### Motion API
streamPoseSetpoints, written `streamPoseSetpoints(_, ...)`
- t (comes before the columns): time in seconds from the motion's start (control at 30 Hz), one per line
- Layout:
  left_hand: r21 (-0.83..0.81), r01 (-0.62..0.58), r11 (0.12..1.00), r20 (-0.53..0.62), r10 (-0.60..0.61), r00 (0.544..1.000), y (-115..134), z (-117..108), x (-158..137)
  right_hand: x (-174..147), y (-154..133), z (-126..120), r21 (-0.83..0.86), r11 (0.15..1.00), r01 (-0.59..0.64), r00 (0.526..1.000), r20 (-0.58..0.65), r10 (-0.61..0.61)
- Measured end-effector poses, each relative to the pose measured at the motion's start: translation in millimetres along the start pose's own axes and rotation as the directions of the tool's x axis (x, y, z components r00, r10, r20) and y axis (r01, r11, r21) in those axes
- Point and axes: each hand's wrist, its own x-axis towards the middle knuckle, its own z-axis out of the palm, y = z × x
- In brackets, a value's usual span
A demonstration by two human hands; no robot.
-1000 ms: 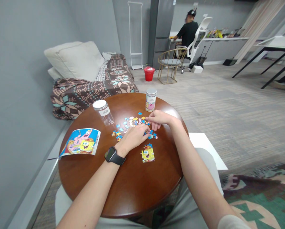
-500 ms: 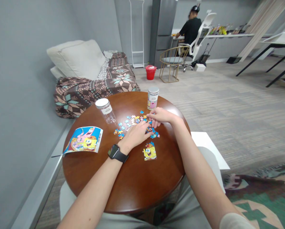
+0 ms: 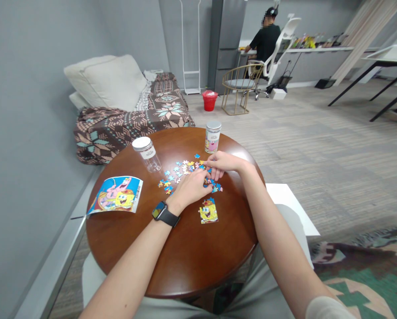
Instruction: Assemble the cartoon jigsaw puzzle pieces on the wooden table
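Note:
On the round brown table [image 3: 185,270], my left hand [image 3: 193,184] rests palm down over loose jigsaw puzzle pieces [image 3: 177,170]. Its thumb and fingers are apart, with several pieces lying between and beyond them. My right hand [image 3: 224,162] hovers at the far right of the pile, its index finger stretched to the pieces and the other fingers hanging loosely downward; it shows nothing held. Some pieces are hidden beneath both hands. Closer to me lies a small joined puzzle section [image 3: 208,212] with a yellow cartoon face. A printed picture sheet [image 3: 117,195] lies at the left.
A clear jar with a white lid [image 3: 148,155] stands behind the pieces on the left. A labelled jar with a silver lid [image 3: 213,137] stands near my right hand. Beyond are a covered couch [image 3: 165,99], a red bucket [image 3: 209,102] and a seated person [image 3: 267,42].
My left thumb has bent in slightly toward the fingers over the pieces. The watch face has lit up. My right hand, the jars and the joined section stay nearly where they were.

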Motion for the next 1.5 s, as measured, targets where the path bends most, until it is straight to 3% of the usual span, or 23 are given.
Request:
streamPoseSetpoints(0.37,-0.014,-0.006,1.0,0.013,0.006,1.0,-3.3,2.8,0.4,0.1,-1.8,-1.4,-0.074,0.997,-0.013,0.991,-0.132,0.003)
streamPoseSetpoints(0.73,0.013,-0.029,0.999,0.036,0.029,0.999,-0.1,-0.2,-1.8,1.4,1.8,-1.1,-0.076,0.997,-0.007,0.99,-0.143,-0.004)
streamPoseSetpoints(1.07,-0.19,-0.025,0.981,0.023,0.03,0.999,-8.5,-0.3,3.1,1.1,0.9,0.1,-0.088,0.996,0.006,0.988,-0.152,-0.019)
streamPoseSetpoints(1.2,-0.337,-0.011,0.942,0.033,0.024,0.999,-13.3,-3.0,5.8,2.5,3.3,-0.8,-0.078,0.993,0.093,0.987,-0.121,-0.102)
streamPoseSetpoints(1.33,-0.484,0.02,0.875,0.041,0.0,0.999,-18.9,-8.7,4.9,-0.4,1.2,-1.2,0.05,0.967,0.25,0.967,0.043,-0.252)
streamPoseSetpoints(1.5,-0.522,0.08,0.849,0.014,-0.086,0.996,-25.6,-13.5,4.1,-3.3,-3.0,4.1,0.19,0.921,0.339,0.927,0.103,-0.362)
